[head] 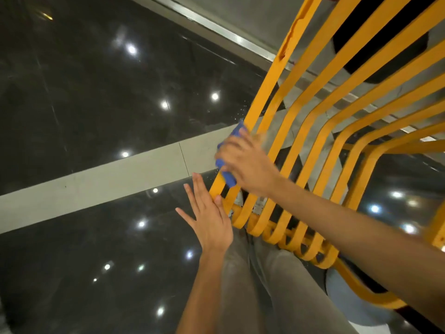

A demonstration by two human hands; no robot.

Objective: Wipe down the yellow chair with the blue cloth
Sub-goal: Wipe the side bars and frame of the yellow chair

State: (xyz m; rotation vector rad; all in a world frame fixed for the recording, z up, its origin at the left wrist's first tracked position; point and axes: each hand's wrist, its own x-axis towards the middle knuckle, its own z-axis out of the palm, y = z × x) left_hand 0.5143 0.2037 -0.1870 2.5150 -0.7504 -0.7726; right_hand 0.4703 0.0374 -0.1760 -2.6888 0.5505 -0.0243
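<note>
Gripping one blue cloth [228, 162], the right hand [245, 162] presses it onto the leftmost slat of one yellow chair [320, 131]. Near it, the left hand [209, 220] lies flat with fingers straight, its thumb touching that slat's lower end, above dark glossy floor [84, 92].

We see no readable text, labels, brands or numbers anywhere: nothing on the yellow chair [301, 131] slats, the blue cloth [228, 174], or the floor [96, 92] around both hands.
</note>
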